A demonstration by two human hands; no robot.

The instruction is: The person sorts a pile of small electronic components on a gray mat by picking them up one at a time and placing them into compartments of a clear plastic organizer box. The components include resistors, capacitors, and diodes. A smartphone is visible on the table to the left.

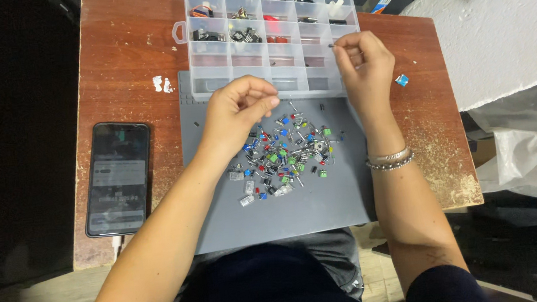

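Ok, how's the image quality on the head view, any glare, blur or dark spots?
Head view: sharp on the heap of small coloured components; mild glare on the clear plastic compartment box and black phone screen; floor at left nearly black; white wall at right overexposed.

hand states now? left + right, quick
Left hand: fingers curled over the pile of small parts; whether it holds anything cannot be told.
Right hand: pinching a tiny dark part at the clear compartment box.
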